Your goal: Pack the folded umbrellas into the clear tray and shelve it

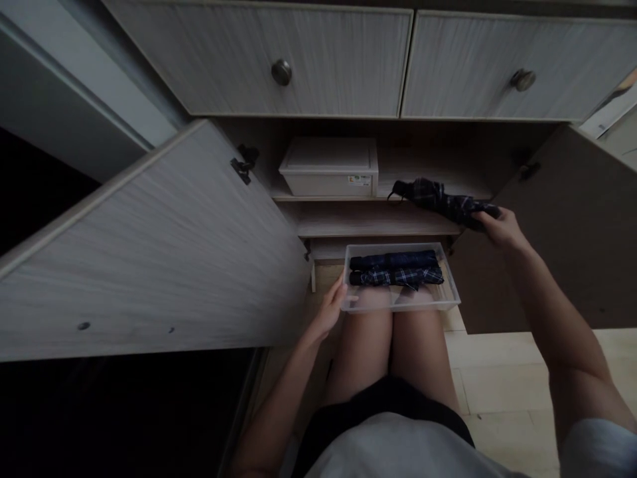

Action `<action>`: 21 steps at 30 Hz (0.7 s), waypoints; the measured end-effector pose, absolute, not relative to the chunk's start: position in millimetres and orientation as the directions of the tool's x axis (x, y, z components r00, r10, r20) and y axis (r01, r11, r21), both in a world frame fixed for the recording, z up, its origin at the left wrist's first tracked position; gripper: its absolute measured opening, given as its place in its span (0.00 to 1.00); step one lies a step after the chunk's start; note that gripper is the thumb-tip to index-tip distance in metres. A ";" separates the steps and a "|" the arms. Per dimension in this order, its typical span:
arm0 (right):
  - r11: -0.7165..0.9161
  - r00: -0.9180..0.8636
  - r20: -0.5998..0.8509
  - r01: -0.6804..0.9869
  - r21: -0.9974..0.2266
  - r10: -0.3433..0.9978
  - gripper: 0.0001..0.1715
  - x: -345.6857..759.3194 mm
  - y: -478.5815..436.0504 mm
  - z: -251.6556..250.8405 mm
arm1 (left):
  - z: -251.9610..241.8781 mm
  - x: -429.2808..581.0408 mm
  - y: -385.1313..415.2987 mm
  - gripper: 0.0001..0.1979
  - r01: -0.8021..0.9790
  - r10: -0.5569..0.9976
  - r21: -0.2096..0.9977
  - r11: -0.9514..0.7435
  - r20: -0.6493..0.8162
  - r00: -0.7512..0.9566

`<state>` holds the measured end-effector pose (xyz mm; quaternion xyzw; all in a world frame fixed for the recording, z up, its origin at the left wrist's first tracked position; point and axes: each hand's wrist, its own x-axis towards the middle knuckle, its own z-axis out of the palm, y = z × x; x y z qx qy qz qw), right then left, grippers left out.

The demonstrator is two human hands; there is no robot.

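My right hand (500, 229) is closed around one end of a dark plaid folding umbrella (438, 200), holding it sideways in front of the cabinet shelves. A thin strap loop dangles from the umbrella's far left end. On my knees rests a clear plastic bin (450, 295), and my left hand (329, 307) grips its left side. Two more folded umbrellas lie side by side in the bin: a dark navy umbrella (395, 259) at the back and a plaid umbrella (398, 276) in front of it.
A lidded storage box (328, 172) stands on the cabinet's upper shelf, at left. Below runs a lower shelf (378, 219). The left door (164, 259) and right door (557, 232) are swung wide on both sides. Two knobbed drawer fronts (343, 60) sit above.
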<state>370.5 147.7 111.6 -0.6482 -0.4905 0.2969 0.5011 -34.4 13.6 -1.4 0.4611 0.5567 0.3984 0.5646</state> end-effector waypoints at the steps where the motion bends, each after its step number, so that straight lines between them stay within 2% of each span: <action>1: -0.027 0.306 0.069 0.298 -0.954 0.949 0.10 367.7 134.5 110.8 | -0.8 -34.3 13.2 0.35 0.066 0.962 0.963 0.261 -0.265 0.062; 3: -0.051 0.205 0.000 0.245 -0.968 0.979 0.15 362.5 111.2 109.2 | 0.0 -33.8 12.6 0.36 0.066 0.962 0.962 0.264 -0.268 0.061; 6: -0.067 -0.021 -0.076 0.274 -0.959 0.997 0.20 355.9 86.4 105.8 | 0.8 -33.0 12.6 0.37 0.060 0.964 0.965 0.256 -0.259 0.064; 11: -0.028 -0.336 -0.150 0.341 -0.939 0.930 0.23 348.7 69.5 94.7 | 3.3 -32.1 14.1 0.34 0.113 0.975 0.970 0.215 -0.219 0.031; 15: 0.075 -0.491 -0.130 0.376 -0.924 0.862 0.27 340.9 67.6 84.5 | 5.7 -31.6 14.7 0.33 0.180 0.987 0.971 0.154 -0.159 0.011; 21: 0.329 -0.617 0.003 0.417 -0.847 0.787 0.21 326.0 66.7 81.1 | 8.9 -32.7 13.4 0.32 0.189 0.984 0.968 0.168 -0.176 0.027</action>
